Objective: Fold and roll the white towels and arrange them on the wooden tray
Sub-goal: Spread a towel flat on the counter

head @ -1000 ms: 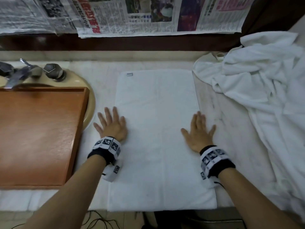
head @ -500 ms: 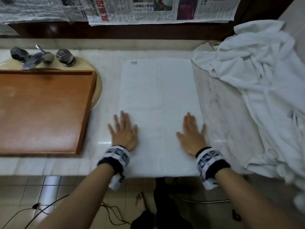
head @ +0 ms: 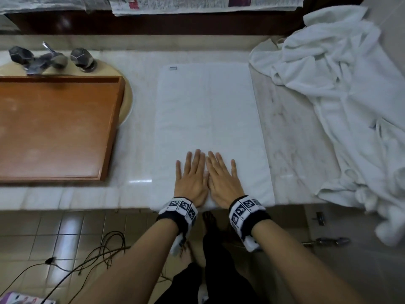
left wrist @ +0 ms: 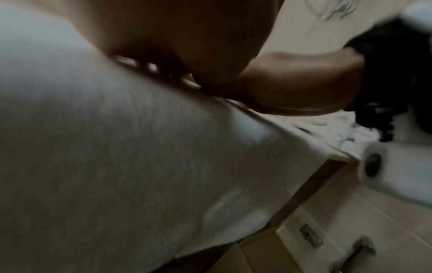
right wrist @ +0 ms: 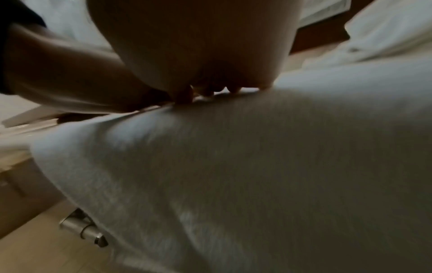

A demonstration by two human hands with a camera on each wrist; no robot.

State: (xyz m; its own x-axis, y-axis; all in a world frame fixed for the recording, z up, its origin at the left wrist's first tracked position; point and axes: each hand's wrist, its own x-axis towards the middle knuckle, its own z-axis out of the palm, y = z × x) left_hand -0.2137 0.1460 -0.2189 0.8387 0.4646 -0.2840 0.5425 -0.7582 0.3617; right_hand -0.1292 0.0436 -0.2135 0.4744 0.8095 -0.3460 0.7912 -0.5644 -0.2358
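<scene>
A white towel [head: 208, 119] lies flat and lengthwise on the marble counter, its near end at the counter's front edge. My left hand [head: 191, 176] and right hand [head: 221, 176] press flat on its near end, side by side, fingers straight and nearly touching. The wooden tray [head: 54, 128] sits to the left with nothing on it. Both wrist views are blurred; they show the towel [left wrist: 117, 157] [right wrist: 257, 166] draped over the edge under each palm.
A heap of crumpled white towels [head: 350, 106] fills the right end of the counter. A tap with two faceted knobs [head: 50, 59] stands behind the tray over a sink. Newspaper lines the back wall. Cables [head: 92, 257] lie on the tiled floor below.
Both hands have slid inward along the towel's near end from its side edges until they meet at the middle. The head view has pulled back and now shows the floor.
</scene>
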